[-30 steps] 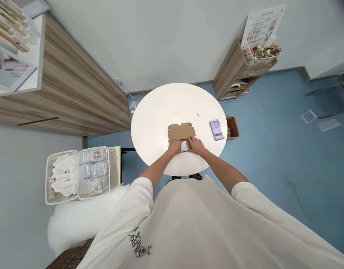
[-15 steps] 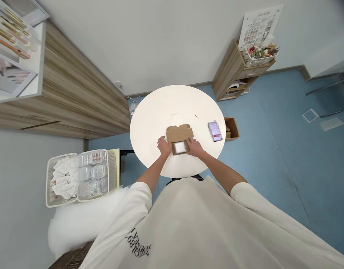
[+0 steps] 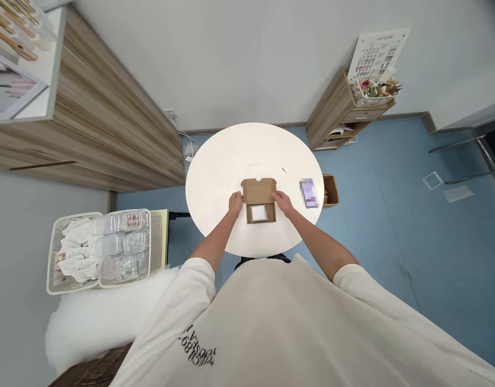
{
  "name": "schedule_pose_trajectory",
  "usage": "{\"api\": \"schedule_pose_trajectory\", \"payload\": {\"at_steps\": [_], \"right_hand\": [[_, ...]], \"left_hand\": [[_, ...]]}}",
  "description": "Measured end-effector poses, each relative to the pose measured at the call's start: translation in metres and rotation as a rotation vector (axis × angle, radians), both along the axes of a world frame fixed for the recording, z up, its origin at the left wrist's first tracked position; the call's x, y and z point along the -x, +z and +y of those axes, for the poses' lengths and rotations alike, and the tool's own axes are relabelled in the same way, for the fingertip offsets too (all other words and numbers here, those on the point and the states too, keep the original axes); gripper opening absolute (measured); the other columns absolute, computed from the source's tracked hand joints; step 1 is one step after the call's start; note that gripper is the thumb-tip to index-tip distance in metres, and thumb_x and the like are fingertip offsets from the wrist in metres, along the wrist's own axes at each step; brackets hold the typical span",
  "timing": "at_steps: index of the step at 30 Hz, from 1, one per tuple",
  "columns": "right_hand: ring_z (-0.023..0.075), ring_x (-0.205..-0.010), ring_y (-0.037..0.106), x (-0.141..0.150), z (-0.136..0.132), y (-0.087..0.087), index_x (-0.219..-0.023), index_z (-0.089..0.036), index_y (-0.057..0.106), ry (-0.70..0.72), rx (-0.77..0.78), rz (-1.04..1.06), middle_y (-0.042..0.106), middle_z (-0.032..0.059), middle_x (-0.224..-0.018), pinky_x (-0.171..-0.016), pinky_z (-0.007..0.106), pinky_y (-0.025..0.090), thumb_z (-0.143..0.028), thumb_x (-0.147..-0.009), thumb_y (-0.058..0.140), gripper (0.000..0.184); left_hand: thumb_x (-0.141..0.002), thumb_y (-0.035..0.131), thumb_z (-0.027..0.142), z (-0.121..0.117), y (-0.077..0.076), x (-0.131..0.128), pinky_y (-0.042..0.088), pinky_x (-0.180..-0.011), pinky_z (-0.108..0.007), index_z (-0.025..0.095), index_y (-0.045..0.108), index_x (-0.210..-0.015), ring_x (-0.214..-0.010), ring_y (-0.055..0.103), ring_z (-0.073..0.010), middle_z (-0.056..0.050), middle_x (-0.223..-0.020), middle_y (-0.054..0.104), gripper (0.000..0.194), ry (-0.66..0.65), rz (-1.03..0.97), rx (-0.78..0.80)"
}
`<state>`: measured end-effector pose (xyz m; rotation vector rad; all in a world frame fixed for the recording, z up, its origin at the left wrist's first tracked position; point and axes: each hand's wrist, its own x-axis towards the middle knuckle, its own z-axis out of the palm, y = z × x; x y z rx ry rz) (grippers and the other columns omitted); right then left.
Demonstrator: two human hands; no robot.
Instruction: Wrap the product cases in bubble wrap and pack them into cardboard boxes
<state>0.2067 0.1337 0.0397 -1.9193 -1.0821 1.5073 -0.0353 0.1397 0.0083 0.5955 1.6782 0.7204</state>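
A small brown cardboard box lies on the round white table, its lid folded open away from me. Inside the box's left part sits a white wrapped packet; bare cardboard shows to its right. My left hand is closed on the lid's left edge, close to the hinge. On the opposite side, my right hand pinches the lid's right edge between thumb and fingers.
A phone with a blurred screen lies at the table's right. An open carton stands on the floor beyond it. White baskets of clear plastic cases and white packets are at left, beside a wooden cabinet.
Both hands were at the box's inside and packet; the left then opened out beside the box. Now both have moved to the lid's side edges, and the packet is uncovered.
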Motion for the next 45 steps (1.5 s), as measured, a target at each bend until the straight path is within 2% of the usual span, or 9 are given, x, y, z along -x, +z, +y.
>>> {"api": "schedule_pose_trajectory", "payload": {"at_steps": [4,10,16,21,26,30,35,39,45], "right_hand": [[0.0235,-0.113,0.062,0.002,0.003,0.003,-0.115,-0.023,0.066,-0.055,0.031,0.090,0.064,0.0068,-0.135,-0.085,0.032,0.050,-0.059,-0.089,0.054,0.046],[0.0215,-0.101,0.065,-0.003,0.005,0.002,-0.098,-0.023,0.068,-0.119,0.179,0.184,0.067,0.0053,-0.130,-0.075,0.031,0.047,-0.067,-0.093,0.041,0.051],[0.0218,-0.099,0.064,-0.009,0.007,-0.005,-0.085,-0.022,0.074,-0.113,0.198,0.230,0.071,0.0067,-0.123,-0.075,0.030,0.048,-0.070,-0.093,0.040,0.059],[0.0216,-0.094,0.065,-0.012,0.006,-0.008,-0.077,-0.020,0.074,-0.139,0.208,0.297,0.074,0.0116,-0.113,-0.071,0.029,0.051,-0.065,-0.096,0.043,0.058],[0.0217,-0.091,0.068,-0.008,0.010,0.000,-0.079,-0.019,0.070,-0.179,0.219,0.357,0.075,0.0136,-0.101,-0.073,0.029,0.053,-0.062,-0.099,0.043,0.055],[0.0217,-0.090,0.069,-0.005,0.017,0.006,-0.092,-0.020,0.067,-0.188,0.234,0.352,0.073,0.0122,-0.104,-0.073,0.030,0.054,-0.065,-0.099,0.034,0.056],[0.0223,-0.097,0.067,-0.003,0.020,0.014,-0.111,-0.024,0.069,-0.067,0.192,0.316,0.071,0.0082,-0.116,-0.081,0.033,0.052,-0.074,-0.096,0.025,0.068],[0.0229,-0.103,0.064,-0.001,0.010,0.018,-0.111,-0.025,0.072,0.005,0.142,0.250,0.069,0.0061,-0.124,-0.086,0.034,0.051,-0.075,-0.094,0.030,0.068],[0.0255,-0.107,0.061,-0.004,-0.016,0.023,-0.108,-0.023,0.075,0.082,0.062,0.176,0.069,0.0084,-0.125,-0.088,0.035,0.050,-0.068,-0.090,0.051,0.054]], "left_hand": [[-0.099,0.043,0.055,0.003,0.004,0.001,0.049,-0.076,-0.031,0.020,0.059,-0.111,-0.094,0.068,-0.0195,-0.012,-0.122,0.069,0.041,-0.033,-0.093,0.028],[-0.097,0.039,0.066,0.006,0.005,0.008,0.049,-0.073,-0.030,0.019,0.063,-0.109,-0.095,0.066,-0.0202,-0.013,-0.120,0.067,0.054,-0.117,-0.130,0.127],[-0.097,0.038,0.067,0.006,0.005,0.012,0.048,-0.071,-0.030,0.022,0.061,-0.113,-0.093,0.066,-0.0190,-0.011,-0.132,0.063,0.053,-0.113,-0.167,0.139],[-0.096,0.041,0.068,0.009,0.003,0.022,0.047,-0.071,-0.032,0.021,0.063,-0.095,-0.088,0.066,-0.0203,-0.011,-0.122,0.069,0.051,-0.151,-0.098,0.149],[-0.094,0.045,0.068,0.016,0.002,0.032,0.048,-0.071,-0.033,0.020,0.064,-0.083,-0.088,0.066,-0.0214,-0.012,-0.111,0.073,0.052,-0.110,-0.073,0.100],[-0.094,0.041,0.069,0.019,0.009,0.035,0.050,-0.072,-0.032,0.020,0.063,-0.089,-0.090,0.068,-0.0208,-0.012,-0.110,0.072,0.054,-0.059,-0.157,0.075],[-0.094,0.040,0.071,0.014,0.027,0.035,0.051,-0.080,-0.033,0.020,0.065,-0.097,-0.104,0.067,-0.0235,-0.012,-0.114,0.071,0.056,-0.170,-0.159,0.046],[-0.090,0.057,0.060,0.002,0.034,0.033,0.051,-0.083,-0.033,0.022,0.066,-0.093,-0.109,0.065,-0.0241,-0.010,-0.117,0.069,0.039,-0.244,-0.111,0.010],[-0.081,0.070,0.040,-0.023,0.026,0.034,0.053,-0.085,-0.033,0.023,0.068,-0.089,-0.100,0.064,-0.0211,-0.007,-0.110,0.069,0.019,-0.260,-0.077,-0.056]]}}
